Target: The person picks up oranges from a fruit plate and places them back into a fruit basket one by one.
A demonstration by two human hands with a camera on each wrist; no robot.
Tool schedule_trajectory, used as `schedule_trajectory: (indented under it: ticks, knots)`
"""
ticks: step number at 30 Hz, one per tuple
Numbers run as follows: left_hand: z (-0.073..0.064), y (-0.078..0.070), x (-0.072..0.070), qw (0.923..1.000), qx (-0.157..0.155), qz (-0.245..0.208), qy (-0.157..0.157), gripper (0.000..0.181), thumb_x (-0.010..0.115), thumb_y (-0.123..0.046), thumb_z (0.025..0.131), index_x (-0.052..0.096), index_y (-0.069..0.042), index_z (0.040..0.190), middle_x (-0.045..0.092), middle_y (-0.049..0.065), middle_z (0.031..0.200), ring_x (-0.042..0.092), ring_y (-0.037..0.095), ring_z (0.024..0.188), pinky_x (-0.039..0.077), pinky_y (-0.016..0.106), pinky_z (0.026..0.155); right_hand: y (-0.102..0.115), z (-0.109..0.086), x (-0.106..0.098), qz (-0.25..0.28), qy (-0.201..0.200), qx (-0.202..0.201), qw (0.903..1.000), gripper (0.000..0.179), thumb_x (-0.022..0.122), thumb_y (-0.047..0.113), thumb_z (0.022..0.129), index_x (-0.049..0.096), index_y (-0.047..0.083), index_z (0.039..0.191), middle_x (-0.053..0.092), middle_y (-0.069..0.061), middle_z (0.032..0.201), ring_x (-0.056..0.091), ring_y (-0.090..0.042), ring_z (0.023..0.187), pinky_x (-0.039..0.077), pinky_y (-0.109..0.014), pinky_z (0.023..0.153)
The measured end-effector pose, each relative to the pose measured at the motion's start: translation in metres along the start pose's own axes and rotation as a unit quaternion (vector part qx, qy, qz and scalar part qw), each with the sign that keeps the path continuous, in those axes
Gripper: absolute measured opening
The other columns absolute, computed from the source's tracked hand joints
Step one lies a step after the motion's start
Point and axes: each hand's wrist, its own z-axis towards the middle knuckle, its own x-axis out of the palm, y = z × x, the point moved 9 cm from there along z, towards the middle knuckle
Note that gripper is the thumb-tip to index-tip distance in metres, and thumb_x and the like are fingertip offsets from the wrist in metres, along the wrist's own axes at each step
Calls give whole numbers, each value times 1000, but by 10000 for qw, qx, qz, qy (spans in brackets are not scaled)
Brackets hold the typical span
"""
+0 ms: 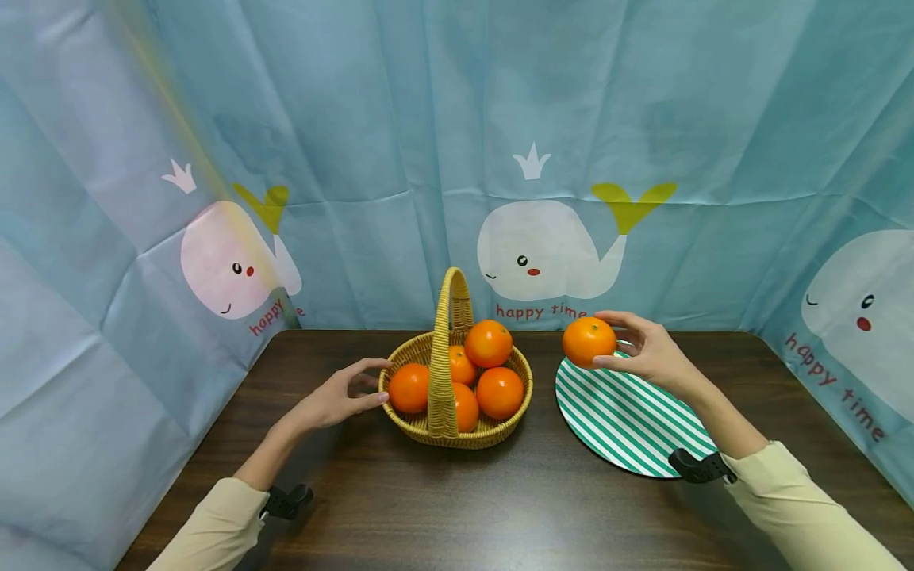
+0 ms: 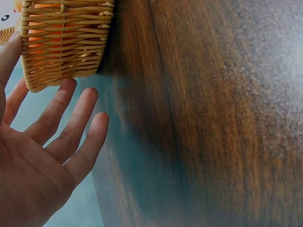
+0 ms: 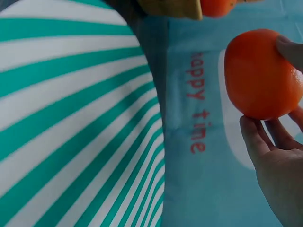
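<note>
In the head view my right hand (image 1: pixel 646 345) holds an orange (image 1: pixel 589 342) between thumb and fingers, above the far left part of a round green-and-white striped mat (image 1: pixel 628 420). The right wrist view shows the same orange (image 3: pixel 260 75) raised, with the thumb on one side and fingertips on the other. To the left stands a yellow wicker basket (image 1: pixel 443 388) with a tall handle and several oranges (image 1: pixel 500 392) in it. My left hand (image 1: pixel 339 396) is at the basket's left rim, thumb and index fingertips right at it. Its other fingers (image 2: pixel 83 106) are spread and fairly straight.
A dark wooden table (image 1: pixel 500 507) carries the basket and the mat. Behind it and along both sides hangs a light blue curtain (image 1: pixel 357 119) printed with white whales. The basket handle (image 1: pixel 441 357) rises over the oranges. Black straps (image 1: pixel 700 466) circle both wrists.
</note>
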Motion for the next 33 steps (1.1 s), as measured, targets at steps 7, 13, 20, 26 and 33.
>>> schedule_trajectory:
  ticks: [7,13,20,26,33]
  knots:
    - [1,1,2,9999,-44,-98,59,55,70,-23,100,47,-9,148,46,24,146,56,40,121,58,38,77,13,12,23,164,253,-209,9993,64,79,-2,87,50,-1,144,52,-18,141,58,-26,118,50,-31,96]
    - [1,2,2,9998,-70,-167,79,55,69,-22,100,47,-9,148,47,25,143,57,40,119,58,46,75,24,20,40,387,378,-270,9982,65,81,-3,86,52,1,144,52,-16,143,59,-27,119,49,-33,99]
    - [1,3,0,9999,-65,-110,47,55,71,-23,99,48,-9,147,46,22,146,55,40,122,57,34,78,37,26,66,634,676,-487,9945,65,81,-2,85,52,1,143,52,-16,141,59,-29,122,47,-37,101]
    - [0,2,1,9999,-52,-127,56,55,70,-22,100,47,-9,148,47,23,145,56,40,122,57,36,78,41,27,86,915,883,-543,9904,64,81,-1,86,53,2,143,54,-15,141,58,-30,124,47,-42,102]
    - [-1,1,0,9999,-92,-85,42,56,70,-24,100,47,-9,148,47,24,144,56,40,121,57,36,76,47,26,111,1043,1157,-665,9856,65,83,0,85,54,3,143,54,-13,142,56,-30,127,46,-44,103]
